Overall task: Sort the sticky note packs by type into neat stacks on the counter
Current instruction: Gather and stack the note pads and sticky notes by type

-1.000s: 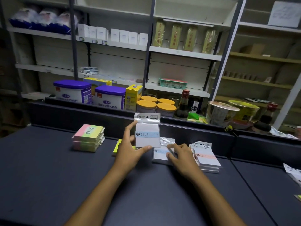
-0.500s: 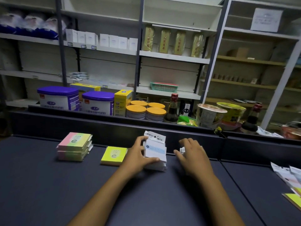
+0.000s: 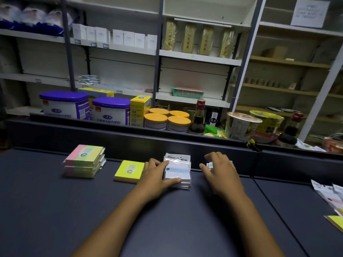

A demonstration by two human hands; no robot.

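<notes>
On the dark counter point(image 3: 167, 219) stands a stack of white sticky note packs point(image 3: 178, 172) with a blue stripe on top. My left hand point(image 3: 157, 176) grips this stack, thumb along its front edge and fingers at its left side. To the right, my right hand point(image 3: 221, 172) curls over a second stack of white packs point(image 3: 210, 165); only one corner of that stack shows. A single yellow pack point(image 3: 130, 170) lies left of my left hand. Further left is a stack of pink-and-green packs point(image 3: 84, 160).
Loose white packs point(image 3: 330, 196) and a yellow pack point(image 3: 336, 221) lie at the counter's right edge. A raised dark ledge point(image 3: 185, 143) runs behind the stacks. Behind it stand tins point(image 3: 111, 112), jars point(image 3: 168, 120), bottles, cup noodles and shelving.
My left hand has brought the blue-striped white pack down from upright in the air onto the white stack. My right hand has moved off that stack to the one on the right.
</notes>
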